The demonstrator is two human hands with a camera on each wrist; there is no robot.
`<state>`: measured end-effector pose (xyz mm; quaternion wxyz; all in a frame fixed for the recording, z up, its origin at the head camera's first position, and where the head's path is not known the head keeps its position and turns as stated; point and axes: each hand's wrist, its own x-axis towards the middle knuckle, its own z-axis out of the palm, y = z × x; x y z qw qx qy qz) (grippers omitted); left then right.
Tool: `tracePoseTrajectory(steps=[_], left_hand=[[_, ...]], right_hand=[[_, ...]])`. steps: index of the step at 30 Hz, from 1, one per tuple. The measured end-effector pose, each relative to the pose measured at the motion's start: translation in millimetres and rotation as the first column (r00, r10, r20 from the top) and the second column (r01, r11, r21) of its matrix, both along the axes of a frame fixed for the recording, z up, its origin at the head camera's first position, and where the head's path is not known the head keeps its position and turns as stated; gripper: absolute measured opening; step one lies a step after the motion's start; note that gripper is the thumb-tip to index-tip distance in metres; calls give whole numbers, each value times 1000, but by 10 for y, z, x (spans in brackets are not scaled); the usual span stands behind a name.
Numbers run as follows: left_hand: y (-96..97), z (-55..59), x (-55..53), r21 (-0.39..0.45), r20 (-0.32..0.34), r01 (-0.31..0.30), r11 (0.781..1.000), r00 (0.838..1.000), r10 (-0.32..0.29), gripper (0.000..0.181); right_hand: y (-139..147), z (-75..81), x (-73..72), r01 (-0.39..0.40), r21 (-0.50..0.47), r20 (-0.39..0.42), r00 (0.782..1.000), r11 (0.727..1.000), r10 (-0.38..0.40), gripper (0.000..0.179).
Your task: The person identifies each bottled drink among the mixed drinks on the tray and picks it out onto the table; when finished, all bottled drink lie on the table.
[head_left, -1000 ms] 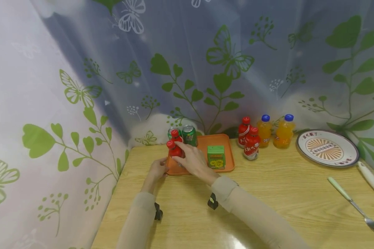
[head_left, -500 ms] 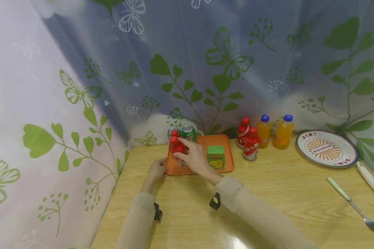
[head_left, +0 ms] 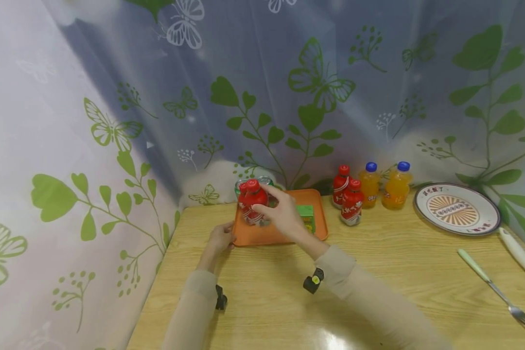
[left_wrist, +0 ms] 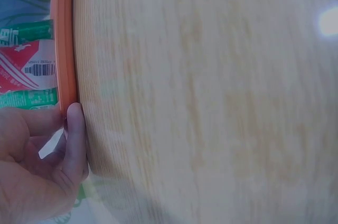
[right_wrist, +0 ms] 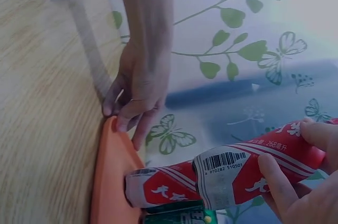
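Observation:
My right hand (head_left: 283, 214) holds a red drink bottle (head_left: 257, 198) above the orange tray (head_left: 262, 238). In the right wrist view the fingers wrap the upper part of that bottle (right_wrist: 227, 174), and its base is clear of the tray. A second red bottle (right_wrist: 163, 184) stands on the tray just behind it. My left hand (head_left: 221, 236) pinches the tray's near left corner, with the rim (left_wrist: 64, 55) between thumb and fingers in the left wrist view. Two green cans (head_left: 264, 180) stand at the tray's back left, mostly hidden. A green carton (head_left: 306, 212) is partly covered by my right hand.
Right of the tray stand two more red bottles (head_left: 352, 206) and two orange-juice bottles (head_left: 395, 189) with blue caps. Farther right are a patterned plate (head_left: 457, 209), a fork (head_left: 485, 277) and a white-handled utensil (head_left: 520, 250). A patterned curtain (head_left: 262, 121) backs the wooden table (head_left: 262, 301).
The right hand has lifted the red bottle and carried it a little to the right, now covering part of the green carton. The left hand stays at the tray corner.

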<state>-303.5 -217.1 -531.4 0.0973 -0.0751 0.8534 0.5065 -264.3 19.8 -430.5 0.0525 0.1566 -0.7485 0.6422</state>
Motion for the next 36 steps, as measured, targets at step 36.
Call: tracePoseTrajectory(steps=[36], left_hand=[[-26,-14,-5,32,10,3,999,1000,-3,56]], right_hand=[[1498,156,285,184,55,-7,983,981,-184,68]])
